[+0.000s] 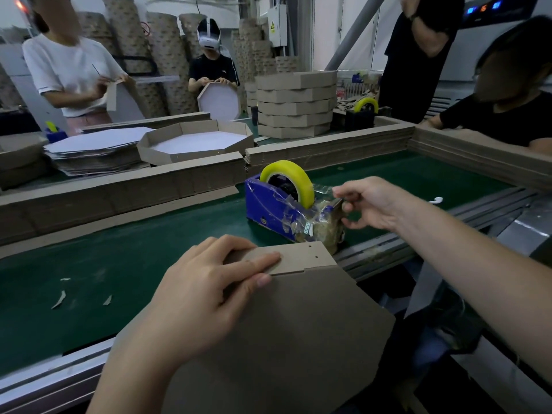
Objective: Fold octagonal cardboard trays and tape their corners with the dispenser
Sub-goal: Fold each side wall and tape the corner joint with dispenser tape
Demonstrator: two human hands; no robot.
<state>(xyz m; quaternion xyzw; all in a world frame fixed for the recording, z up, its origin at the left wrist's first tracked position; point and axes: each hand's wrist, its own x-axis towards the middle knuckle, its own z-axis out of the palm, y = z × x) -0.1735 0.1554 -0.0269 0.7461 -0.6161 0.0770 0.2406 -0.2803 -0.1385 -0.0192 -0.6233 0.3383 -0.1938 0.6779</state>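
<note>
Our left hand (209,282) clamps its grip on the cardboard tray (292,339) corner; our right hand (370,204) pinches clear tape (324,190) at the blue dispenser (274,207).

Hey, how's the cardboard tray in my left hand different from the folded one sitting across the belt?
The near tray is tilted with its plain brown underside towards you, held by your left hand; the far tray lies flat, open side up, showing a white inside. Nobody touches the far tray. Both are octagonal brown cardboard.
</note>
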